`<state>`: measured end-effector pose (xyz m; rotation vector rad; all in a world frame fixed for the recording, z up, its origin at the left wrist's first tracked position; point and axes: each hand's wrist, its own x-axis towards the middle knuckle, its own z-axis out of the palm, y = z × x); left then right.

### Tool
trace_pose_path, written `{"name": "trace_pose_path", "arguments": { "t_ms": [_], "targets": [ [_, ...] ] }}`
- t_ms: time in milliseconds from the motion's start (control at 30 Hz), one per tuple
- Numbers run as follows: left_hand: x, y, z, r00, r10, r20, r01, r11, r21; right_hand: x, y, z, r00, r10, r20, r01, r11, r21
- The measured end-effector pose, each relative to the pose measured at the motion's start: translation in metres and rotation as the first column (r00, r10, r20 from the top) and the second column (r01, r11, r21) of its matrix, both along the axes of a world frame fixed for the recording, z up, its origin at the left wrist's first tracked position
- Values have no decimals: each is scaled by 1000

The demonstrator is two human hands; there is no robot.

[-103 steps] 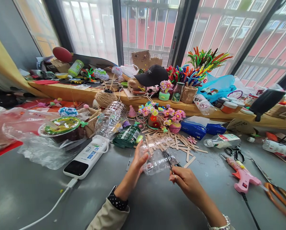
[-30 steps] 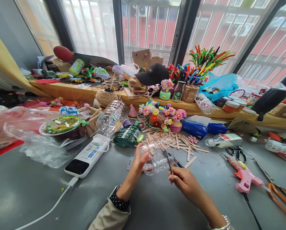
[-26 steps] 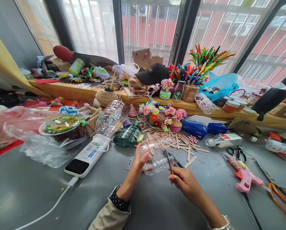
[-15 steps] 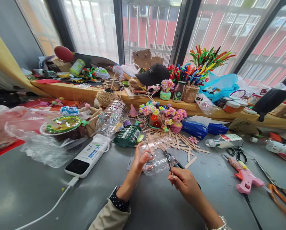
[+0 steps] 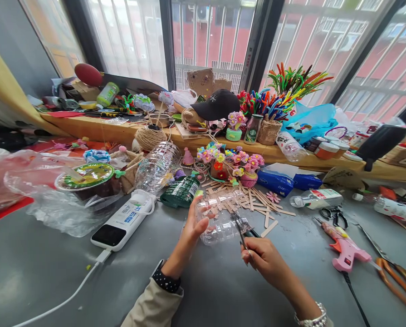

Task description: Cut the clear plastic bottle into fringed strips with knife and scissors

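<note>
My left hand [image 5: 193,223] holds a clear, ribbed plastic bottle [image 5: 219,229] from its left end, thumb in front and fingers behind the plastic. The bottle lies on its side just above the grey table. My right hand [image 5: 266,258] grips a pair of scissors [image 5: 240,229], whose thin metal blades reach the bottle's right end. Whether the blades are parted is hard to make out. A dark object just behind the blades is mostly hidden. Loose wooden craft sticks [image 5: 268,218] lie behind the bottle.
A pink glue gun [image 5: 349,254], large orange-handled scissors [image 5: 393,277] and pliers [image 5: 335,215] lie on the right. On the left are a white power bank [image 5: 124,220] with a cable and a lidded bowl [image 5: 87,179]. A green cut bottle piece [image 5: 180,190] stands behind my left hand.
My left thumb has lifted away from the bottle a little, and the bottle has shifted slightly left and up. The scissors stay at its right end. The whole view has moved slightly.
</note>
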<state>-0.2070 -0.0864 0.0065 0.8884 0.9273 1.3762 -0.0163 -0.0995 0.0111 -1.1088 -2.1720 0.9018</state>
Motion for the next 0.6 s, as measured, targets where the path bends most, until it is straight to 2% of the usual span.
{"name": "trace_pose_path", "arguments": {
  "t_ms": [267, 600],
  "targets": [
    [3, 1, -6, 999, -48, -8, 48, 998, -32, 4, -1, 8, 999, 34, 33, -34, 999, -17],
    [4, 8, -18, 1000, -5, -31, 2, 994, -107, -2, 3, -3, 991, -130, 45, 128, 991, 44]
  ]
}}
